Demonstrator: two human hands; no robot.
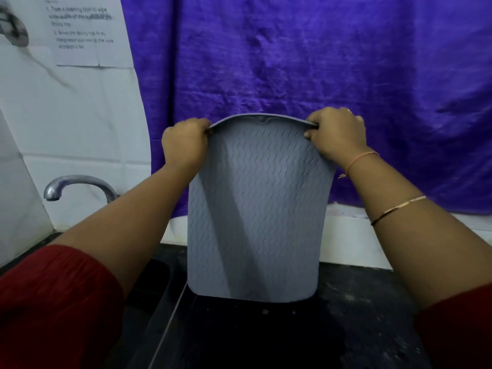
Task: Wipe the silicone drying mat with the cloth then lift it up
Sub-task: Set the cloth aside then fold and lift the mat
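The grey silicone drying mat (255, 214), ribbed with wavy lines, hangs upright in the air in front of me. My left hand (185, 145) grips its top left corner and my right hand (336, 134) grips its top right corner. The mat's top edge bows upward between the hands. Its bottom edge floats just above the black counter (359, 315). No cloth is in view.
A metal tap (77, 186) curves over a dark sink (151, 283) at the lower left. A purple fabric (292, 62) covers the wall behind the mat. A printed instruction sheet (82, 30) is stuck on the white wall at the upper left.
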